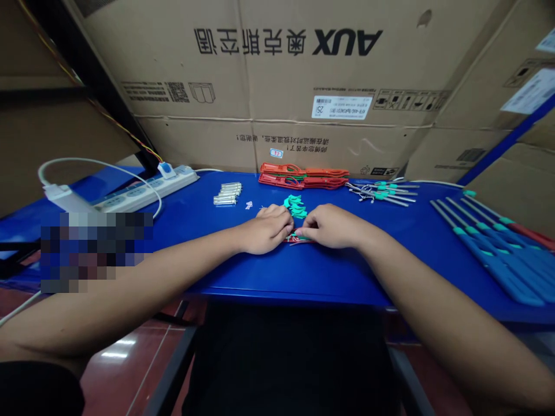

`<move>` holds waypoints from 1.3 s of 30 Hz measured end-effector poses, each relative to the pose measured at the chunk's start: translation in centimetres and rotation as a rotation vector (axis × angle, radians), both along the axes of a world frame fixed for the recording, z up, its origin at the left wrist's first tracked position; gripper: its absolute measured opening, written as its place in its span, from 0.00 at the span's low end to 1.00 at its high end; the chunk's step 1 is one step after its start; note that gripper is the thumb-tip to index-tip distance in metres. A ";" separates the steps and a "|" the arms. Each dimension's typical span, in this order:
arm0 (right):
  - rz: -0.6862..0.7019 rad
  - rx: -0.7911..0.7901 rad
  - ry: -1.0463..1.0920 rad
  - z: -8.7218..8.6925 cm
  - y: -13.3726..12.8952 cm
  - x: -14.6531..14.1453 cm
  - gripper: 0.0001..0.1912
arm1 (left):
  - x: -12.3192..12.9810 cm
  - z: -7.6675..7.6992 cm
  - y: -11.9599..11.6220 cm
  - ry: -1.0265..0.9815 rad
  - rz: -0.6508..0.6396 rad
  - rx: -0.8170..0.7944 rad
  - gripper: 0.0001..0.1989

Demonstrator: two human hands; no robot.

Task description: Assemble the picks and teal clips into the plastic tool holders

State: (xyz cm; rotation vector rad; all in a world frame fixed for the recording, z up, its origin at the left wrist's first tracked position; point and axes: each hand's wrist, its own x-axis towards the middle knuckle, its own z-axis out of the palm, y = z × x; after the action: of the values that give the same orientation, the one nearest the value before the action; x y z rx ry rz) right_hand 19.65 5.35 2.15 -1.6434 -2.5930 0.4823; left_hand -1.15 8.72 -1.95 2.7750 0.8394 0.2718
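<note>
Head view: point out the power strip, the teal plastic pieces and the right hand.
Power strip point(147, 192): head view, white casing.
Teal plastic pieces point(293, 203): head view, middle of the pile.
Right hand point(333, 226): head view, back of the hand.

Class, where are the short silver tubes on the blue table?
In the head view, the short silver tubes lie near the far edge of the blue table, beyond the left hand, between the white power strip and the red plastic pieces.
</note>
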 end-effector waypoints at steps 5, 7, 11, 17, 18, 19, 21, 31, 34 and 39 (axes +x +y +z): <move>0.228 0.118 0.118 0.9 0.1 3.2 0.11 | 0.0 0.3 -0.3 -0.013 -0.006 -0.004 0.14; 0.284 0.054 0.138 1.1 0.0 4.3 0.09 | -0.1 0.4 -0.3 -0.032 0.001 -0.029 0.14; 0.328 0.032 0.185 1.1 -0.6 4.9 0.08 | -0.1 0.7 -0.1 -0.109 0.003 -0.067 0.14; 0.347 0.119 0.229 0.3 -1.0 3.8 0.06 | -1.5 3.0 1.1 -0.254 -0.049 0.116 0.12; 0.344 0.148 0.246 0.1 -0.9 3.6 0.06 | -2.2 3.5 1.7 -0.294 0.022 0.142 0.11; 0.341 0.179 0.265 -0.1 -0.8 3.4 0.06 | -3.1 4.1 2.4 -0.334 0.118 0.158 0.11; 0.338 0.234 0.298 -0.3 -0.7 3.1 0.05 | -5.1 5.1 3.8 -0.374 0.291 0.173 0.12; 0.450 0.258 0.174 -1.4 -1.2 1.2 0.06 | -3.9 4.7 2.5 -0.183 -0.147 -0.068 0.12; 0.425 0.279 0.159 -1.6 -1.3 0.6 0.05 | -2.6 4.0 1.6 -0.136 -0.216 -0.103 0.11; 0.354 0.307 0.195 -1.7 -1.4 0.4 0.03 | -2.5 3.4 1.7 -0.083 -0.198 -0.217 0.09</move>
State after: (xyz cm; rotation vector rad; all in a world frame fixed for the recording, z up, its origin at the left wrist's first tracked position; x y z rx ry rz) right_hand 20.04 3.96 0.47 -1.0002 -2.6487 0.2234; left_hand -3.64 10.44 1.41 2.5981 0.5343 0.2421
